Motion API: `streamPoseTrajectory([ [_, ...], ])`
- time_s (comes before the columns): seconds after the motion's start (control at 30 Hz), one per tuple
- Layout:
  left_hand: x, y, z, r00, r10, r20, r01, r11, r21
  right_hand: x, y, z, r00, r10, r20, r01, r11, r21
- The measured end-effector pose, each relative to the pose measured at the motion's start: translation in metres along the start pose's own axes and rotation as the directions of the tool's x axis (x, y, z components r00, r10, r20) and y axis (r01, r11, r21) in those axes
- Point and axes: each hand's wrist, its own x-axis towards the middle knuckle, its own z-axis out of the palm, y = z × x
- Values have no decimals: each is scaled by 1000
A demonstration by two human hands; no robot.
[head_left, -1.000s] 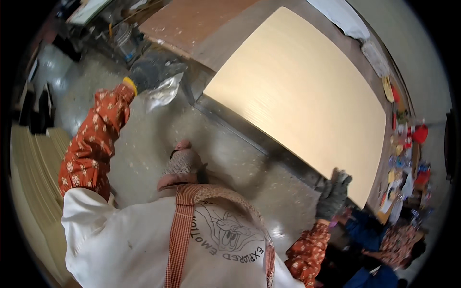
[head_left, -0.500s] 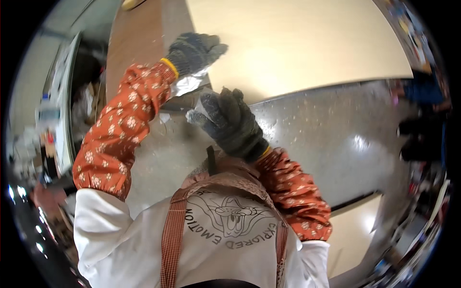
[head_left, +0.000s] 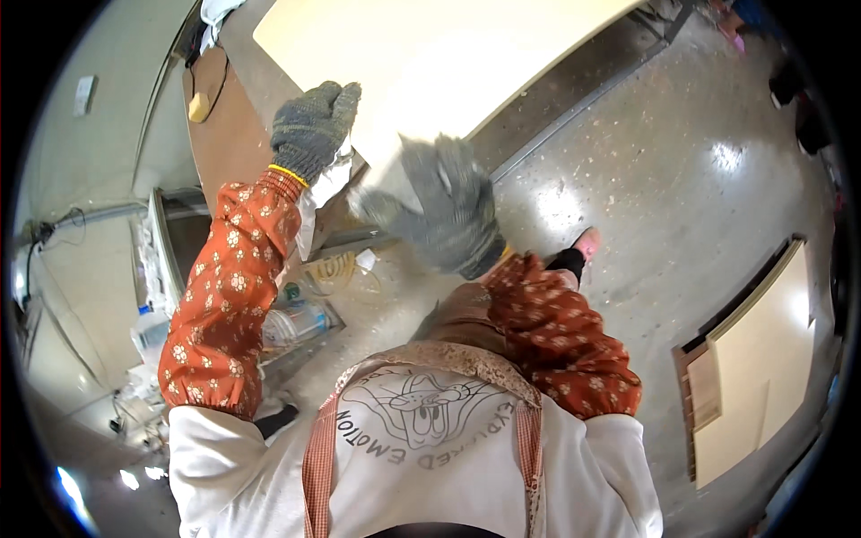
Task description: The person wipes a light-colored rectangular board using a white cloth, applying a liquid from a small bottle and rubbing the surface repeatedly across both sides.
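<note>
Both my hands wear dark grey knitted gloves. My left hand (head_left: 314,130) is closed beside the near left edge of a large cream board (head_left: 404,72). From under its palm hangs a crumpled white sheet (head_left: 330,184); whether it is paper or plastic I cannot tell. My right hand (head_left: 448,211) hovers near the board's near corner, smeared by motion, with fingers spread and thumb apart. I see nothing gripped in it.
A brown panel (head_left: 224,134) lies left of the board, with a yellow block (head_left: 199,108) and dark cord on it. Below my left forearm is clear plastic packaging (head_left: 300,323). Cream panels (head_left: 762,359) stand on the floor at right. Dark-clad legs (head_left: 794,90) show at far right.
My view has turned, so the board sits higher and the floor panels show more. The right hand has gone from curled around a whitish scrap to spread fingers. The left stays closed.
</note>
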Motion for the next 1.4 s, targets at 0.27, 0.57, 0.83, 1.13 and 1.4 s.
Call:
streamPoseTrajectory([
  [0.27,-5,-10,4,986,-102,-131,87,989,-116,-81,10,-3,955,213,204,-253,947,196],
  [0.57,-12,-10,1,978,-68,-197,31,983,-182,-69,9,-9,994,98,57,-75,946,-316],
  [0.83,-5,-1,3,978,-109,-177,71,975,-209,-35,-13,34,970,-122,-210,100,989,-112],
  [1.13,-9,-2,7,959,26,-283,-69,988,-141,-16,-4,-28,895,248,370,-251,967,-43],
  [1.4,-16,-5,8,923,121,-366,-169,980,-102,53,88,-53,892,116,437,-20,976,-217],
])
